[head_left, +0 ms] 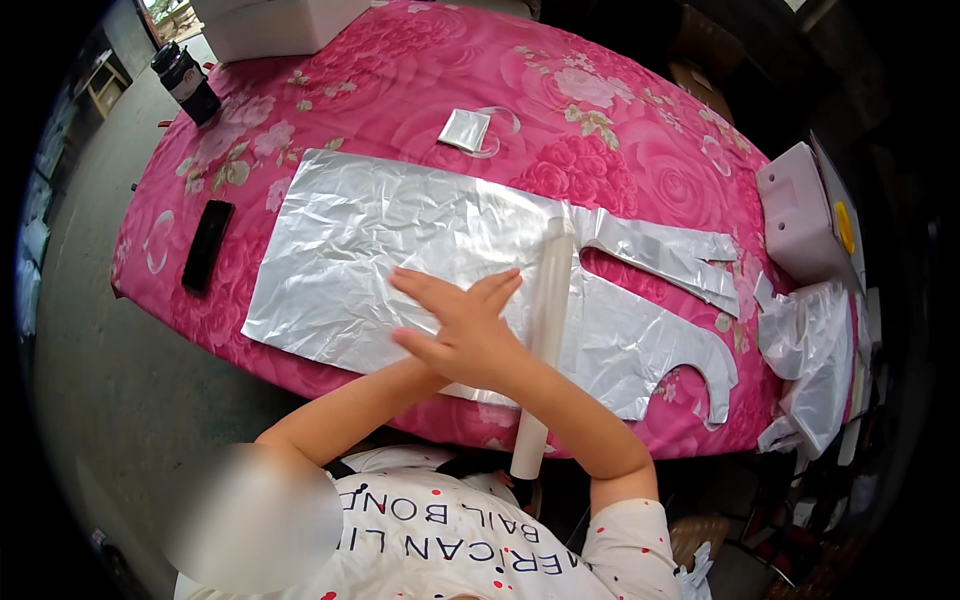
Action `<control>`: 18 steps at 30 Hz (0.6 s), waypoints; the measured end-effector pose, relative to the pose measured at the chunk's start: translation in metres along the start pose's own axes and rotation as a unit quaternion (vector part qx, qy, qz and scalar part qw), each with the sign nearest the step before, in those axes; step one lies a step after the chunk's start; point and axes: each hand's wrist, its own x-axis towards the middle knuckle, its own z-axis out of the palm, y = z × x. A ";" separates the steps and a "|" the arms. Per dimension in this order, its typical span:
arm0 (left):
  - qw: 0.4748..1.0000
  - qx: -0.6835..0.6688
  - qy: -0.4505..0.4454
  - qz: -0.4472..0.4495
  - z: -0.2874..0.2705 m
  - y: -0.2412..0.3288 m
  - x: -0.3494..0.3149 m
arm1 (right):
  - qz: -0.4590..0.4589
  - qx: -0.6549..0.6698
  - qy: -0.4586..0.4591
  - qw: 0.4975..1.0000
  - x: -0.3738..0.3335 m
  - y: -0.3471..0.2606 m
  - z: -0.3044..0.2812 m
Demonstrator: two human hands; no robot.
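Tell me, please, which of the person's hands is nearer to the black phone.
Right. The right hand is to the right of the black phone; the left hand, mostly hidden beneath the right, appears to emerge farther right.

Shirt [410, 575]: white, short-sleeved. Dark block lettering [436, 513] in two rows across the front, upside down in this view. Small red dots [436, 492] scattered around it. Right sleeve [632, 545] ends above the elbow. Forearms [572, 408] bare. Left shoulder area blurred.
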 end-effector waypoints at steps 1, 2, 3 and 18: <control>0.994 -0.079 0.028 -0.065 -0.009 -0.004 0.010 | 0.034 0.004 0.026 0.999 -0.019 -0.003 -0.017; 0.977 -0.172 0.040 -0.117 -0.006 -0.004 0.030 | -0.016 -0.092 0.107 0.990 -0.043 0.005 -0.036; 0.945 -0.285 0.048 -0.156 -0.005 -0.004 0.049 | -0.018 -0.157 0.156 0.975 -0.066 0.010 -0.047; 0.846 -0.391 0.039 -0.359 -0.061 -0.025 0.112 | 0.030 -0.338 -0.074 0.938 -0.111 0.059 -0.049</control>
